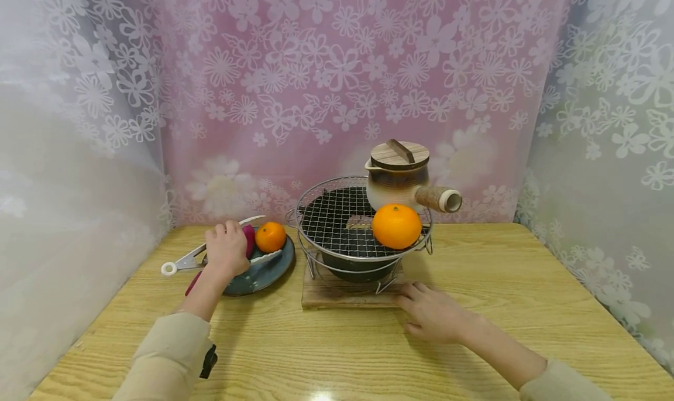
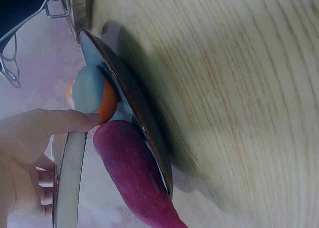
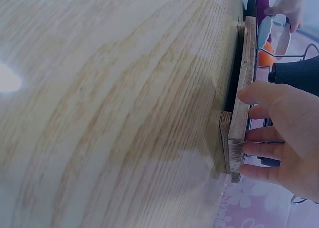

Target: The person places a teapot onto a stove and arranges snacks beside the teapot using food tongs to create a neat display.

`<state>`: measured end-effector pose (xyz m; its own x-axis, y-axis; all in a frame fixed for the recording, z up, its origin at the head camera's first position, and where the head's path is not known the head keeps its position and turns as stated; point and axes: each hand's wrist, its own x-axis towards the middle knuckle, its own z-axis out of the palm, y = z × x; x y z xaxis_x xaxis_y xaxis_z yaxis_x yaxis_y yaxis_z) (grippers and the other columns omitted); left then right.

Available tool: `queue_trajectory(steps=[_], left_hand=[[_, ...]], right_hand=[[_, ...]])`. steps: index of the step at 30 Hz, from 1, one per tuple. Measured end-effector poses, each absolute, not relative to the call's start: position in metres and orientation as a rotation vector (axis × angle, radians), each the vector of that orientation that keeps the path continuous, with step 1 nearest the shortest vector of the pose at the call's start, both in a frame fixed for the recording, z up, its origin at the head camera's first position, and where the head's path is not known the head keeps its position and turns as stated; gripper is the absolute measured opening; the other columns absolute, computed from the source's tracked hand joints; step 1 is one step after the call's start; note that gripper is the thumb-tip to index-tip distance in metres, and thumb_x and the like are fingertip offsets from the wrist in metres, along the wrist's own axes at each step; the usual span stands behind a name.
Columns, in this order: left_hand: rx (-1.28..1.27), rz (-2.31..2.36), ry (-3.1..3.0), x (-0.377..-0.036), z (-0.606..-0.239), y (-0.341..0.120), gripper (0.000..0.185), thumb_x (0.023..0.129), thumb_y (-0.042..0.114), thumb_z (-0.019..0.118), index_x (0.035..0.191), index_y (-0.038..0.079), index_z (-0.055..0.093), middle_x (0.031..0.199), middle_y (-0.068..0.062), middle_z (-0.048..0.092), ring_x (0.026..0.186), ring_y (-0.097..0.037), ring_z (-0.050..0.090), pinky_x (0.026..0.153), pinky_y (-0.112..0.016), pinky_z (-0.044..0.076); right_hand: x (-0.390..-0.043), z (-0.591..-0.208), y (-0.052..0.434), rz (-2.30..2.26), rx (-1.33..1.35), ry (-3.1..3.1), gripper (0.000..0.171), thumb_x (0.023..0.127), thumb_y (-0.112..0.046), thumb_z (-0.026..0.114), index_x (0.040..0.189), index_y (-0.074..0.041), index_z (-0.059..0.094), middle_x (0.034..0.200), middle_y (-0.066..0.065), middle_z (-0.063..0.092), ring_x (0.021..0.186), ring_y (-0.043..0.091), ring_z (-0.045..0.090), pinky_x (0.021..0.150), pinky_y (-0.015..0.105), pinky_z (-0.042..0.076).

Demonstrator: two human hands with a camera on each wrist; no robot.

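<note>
The left hand (image 1: 227,250) closed on the tongs (image 1: 181,264) lying across the plate (image 1: 274,267), beside an orange (image 1: 271,236) and sweet potato (image 2: 134,178). The right hand (image 1: 433,313), fingers spread, steadied the grill's board (image 1: 337,295). Lifting the tongs clear looked likely next.

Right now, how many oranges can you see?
2. One big orange sits on the wire grill, in front of the teapot. One small orange lies on the blue plate, beside the left hand. More could be hidden behind the hand.
</note>
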<state>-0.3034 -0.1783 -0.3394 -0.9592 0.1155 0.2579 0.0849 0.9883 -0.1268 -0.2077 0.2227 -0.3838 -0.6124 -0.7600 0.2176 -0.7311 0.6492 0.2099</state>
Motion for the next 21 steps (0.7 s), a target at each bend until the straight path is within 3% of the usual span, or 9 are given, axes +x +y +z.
queue_trajectory(steps=[21], left_hand=[[-0.153, 0.303, -2.832, -0.3077, -0.3474, -0.1677, 0.06, 0.069, 0.02, 0.071, 0.11, -0.018, 0.047, 0.098, -0.026, 0.045, 0.091, -0.04, 0.044, 0.079, -0.052, 0.034]], right_hand=[[-0.209, -0.3848, 0.2245, -0.138, 1.197, -2.603, 0.034, 0.077, -0.024, 0.069, 0.107, -0.009, 0.061, 0.102, 0.007, 0.054, 0.092, 0.024, 0.054, 0.075, 0.038, 0.048]])
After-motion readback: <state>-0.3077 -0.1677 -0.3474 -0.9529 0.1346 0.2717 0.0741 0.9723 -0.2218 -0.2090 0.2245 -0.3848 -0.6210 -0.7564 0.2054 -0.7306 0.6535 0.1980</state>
